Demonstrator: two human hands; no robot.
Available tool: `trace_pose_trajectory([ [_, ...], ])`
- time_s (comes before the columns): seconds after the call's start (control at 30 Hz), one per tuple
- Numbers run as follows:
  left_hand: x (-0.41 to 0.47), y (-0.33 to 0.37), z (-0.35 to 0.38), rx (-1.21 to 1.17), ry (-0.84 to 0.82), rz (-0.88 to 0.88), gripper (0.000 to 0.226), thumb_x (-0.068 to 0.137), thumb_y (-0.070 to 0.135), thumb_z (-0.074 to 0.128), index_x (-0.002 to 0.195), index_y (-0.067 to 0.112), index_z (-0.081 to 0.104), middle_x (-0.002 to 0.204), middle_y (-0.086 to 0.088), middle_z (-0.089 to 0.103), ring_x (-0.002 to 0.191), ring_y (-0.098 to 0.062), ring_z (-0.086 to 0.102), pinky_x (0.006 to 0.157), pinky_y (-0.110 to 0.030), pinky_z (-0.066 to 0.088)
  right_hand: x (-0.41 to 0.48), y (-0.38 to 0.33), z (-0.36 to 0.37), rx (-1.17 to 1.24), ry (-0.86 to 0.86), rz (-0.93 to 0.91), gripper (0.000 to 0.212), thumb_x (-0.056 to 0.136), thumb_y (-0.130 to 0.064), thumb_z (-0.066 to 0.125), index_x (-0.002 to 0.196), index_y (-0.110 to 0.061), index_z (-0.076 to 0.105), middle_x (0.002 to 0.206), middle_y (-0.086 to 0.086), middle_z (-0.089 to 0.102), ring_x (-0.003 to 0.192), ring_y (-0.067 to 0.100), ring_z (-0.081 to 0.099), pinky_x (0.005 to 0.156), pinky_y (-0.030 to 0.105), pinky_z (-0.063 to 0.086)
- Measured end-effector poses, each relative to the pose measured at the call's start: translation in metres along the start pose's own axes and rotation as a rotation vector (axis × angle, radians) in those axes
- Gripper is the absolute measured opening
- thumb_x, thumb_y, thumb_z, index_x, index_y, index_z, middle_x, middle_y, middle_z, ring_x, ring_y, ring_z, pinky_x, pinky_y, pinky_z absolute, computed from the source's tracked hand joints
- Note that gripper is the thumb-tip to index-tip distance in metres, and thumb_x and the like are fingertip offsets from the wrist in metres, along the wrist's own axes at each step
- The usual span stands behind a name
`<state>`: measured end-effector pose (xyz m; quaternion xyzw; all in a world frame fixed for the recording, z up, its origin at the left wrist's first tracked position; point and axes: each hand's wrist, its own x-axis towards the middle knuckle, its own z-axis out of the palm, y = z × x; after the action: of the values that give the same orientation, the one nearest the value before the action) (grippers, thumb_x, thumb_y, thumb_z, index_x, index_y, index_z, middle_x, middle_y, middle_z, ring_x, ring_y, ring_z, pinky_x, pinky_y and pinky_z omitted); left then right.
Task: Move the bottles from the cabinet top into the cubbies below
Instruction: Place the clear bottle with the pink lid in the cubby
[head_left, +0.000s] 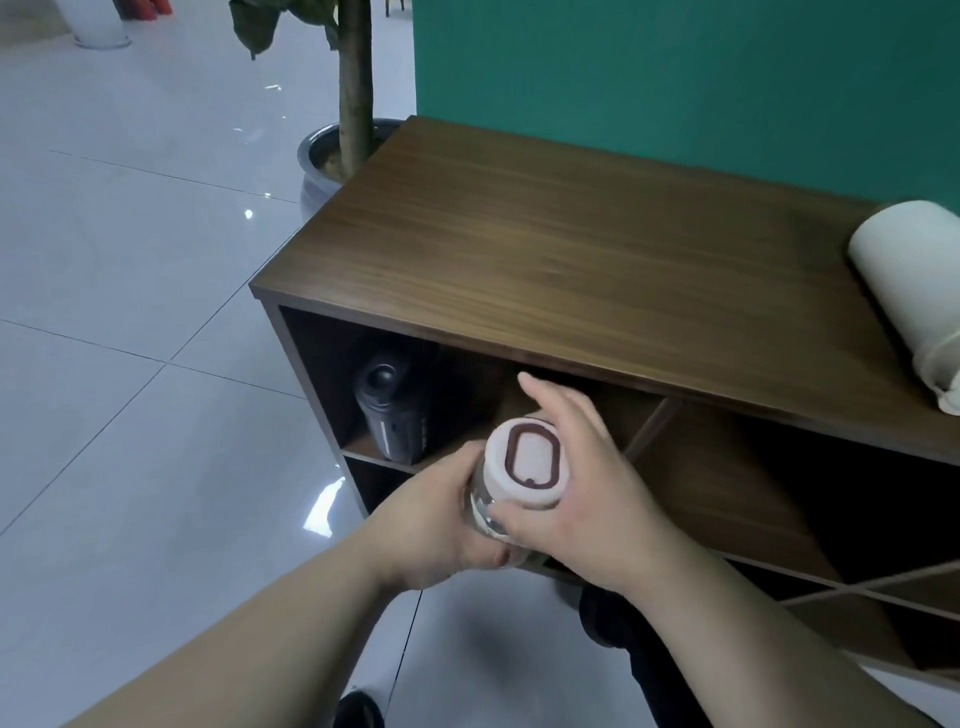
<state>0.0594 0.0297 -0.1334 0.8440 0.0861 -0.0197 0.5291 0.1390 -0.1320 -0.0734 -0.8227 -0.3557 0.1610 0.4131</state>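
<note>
I have the clear bottle (522, 475), white lid toward me, gripped between my left hand (441, 530) and right hand (582, 493) before the open cubby (519, 400) beside the black bottle (392, 410), so next I'd slide it in, then fetch the white bottle (914, 291) lying on the counter (571, 244).

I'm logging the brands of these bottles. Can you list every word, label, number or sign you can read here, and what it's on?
No readable text in this view.
Bottle held in both hands: a brown rounded loop on its white lid, not lettering.
Black bottle in the upper left cubby: pale marks down its side, too small and blurred to read.
White bottle lying on the cabinet top: no markings visible.
</note>
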Motion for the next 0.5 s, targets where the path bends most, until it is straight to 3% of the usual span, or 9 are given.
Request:
trace_pose_trajectory([
  [0.1, 0.010, -0.008, 0.004, -0.009, 0.046, -0.021, 0.087, 0.063, 0.025, 0.096, 0.135, 0.044, 0.051, 0.121, 0.024, 0.068, 0.109, 0.009, 0.065, 0.086, -0.013, 0.054, 0.010, 0.014, 0.016, 0.114, 0.048, 0.216, 0.114, 0.064, -0.030, 0.089, 0.152, -0.052, 0.018, 0.140, -0.026, 0.047, 0.124, -0.002, 0.052, 0.085, 0.010, 0.043],
  [0.17, 0.020, -0.013, 0.005, -0.030, 0.063, -0.048, 0.086, 0.064, 0.020, 0.095, 0.135, 0.040, 0.052, 0.119, 0.024, 0.069, 0.107, 0.011, 0.065, 0.086, -0.012, 0.055, 0.016, 0.024, 0.023, 0.173, 0.080, 0.299, 0.115, 0.063, -0.029, 0.090, 0.152, -0.048, 0.021, 0.131, -0.021, 0.057, 0.117, 0.002, 0.059, 0.076, 0.009, 0.046],
  [0.23, 0.030, -0.019, 0.007, -0.082, 0.066, -0.072, 0.082, 0.066, 0.012, 0.093, 0.134, 0.035, 0.053, 0.114, 0.022, 0.071, 0.103, 0.013, 0.066, 0.085, -0.014, 0.056, 0.023, 0.032, 0.025, 0.176, 0.092, 0.328, 0.102, 0.062, -0.024, 0.092, 0.146, -0.042, 0.036, 0.123, -0.018, 0.063, 0.113, 0.003, 0.062, 0.073, 0.007, 0.047],
  [0.33, 0.045, -0.027, 0.013, -0.113, 0.064, -0.080, 0.078, 0.070, 0.005, 0.090, 0.133, 0.033, 0.054, 0.112, 0.022, 0.072, 0.103, 0.016, 0.065, 0.080, -0.005, 0.049, 0.033, 0.040, 0.022, 0.204, 0.128, 0.360, 0.074, 0.062, -0.015, 0.092, 0.120, -0.042, 0.054, 0.109, -0.018, 0.068, 0.104, 0.002, 0.065, 0.074, 0.008, 0.048],
  [0.4, 0.057, -0.034, 0.018, -0.132, 0.079, -0.076, 0.084, 0.069, 0.007, 0.092, 0.140, 0.031, 0.052, 0.123, 0.017, 0.069, 0.112, 0.009, 0.064, 0.087, -0.008, 0.049, 0.040, 0.044, 0.021, 0.223, 0.144, 0.356, 0.066, 0.061, -0.013, 0.092, 0.104, -0.048, 0.055, 0.104, -0.021, 0.068, 0.100, -0.004, 0.065, 0.077, 0.010, 0.050],
  [0.5, 0.071, -0.043, 0.025, -0.058, 0.119, -0.087, 0.091, 0.064, 0.024, 0.095, 0.142, 0.038, 0.050, 0.134, 0.014, 0.062, 0.124, -0.002, 0.059, 0.103, -0.027, 0.051, 0.052, 0.052, 0.022, 0.237, 0.158, 0.376, 0.067, 0.057, -0.016, 0.089, 0.093, -0.063, 0.057, 0.100, -0.022, 0.071, 0.099, -0.002, 0.067, 0.092, 0.031, 0.056],
])
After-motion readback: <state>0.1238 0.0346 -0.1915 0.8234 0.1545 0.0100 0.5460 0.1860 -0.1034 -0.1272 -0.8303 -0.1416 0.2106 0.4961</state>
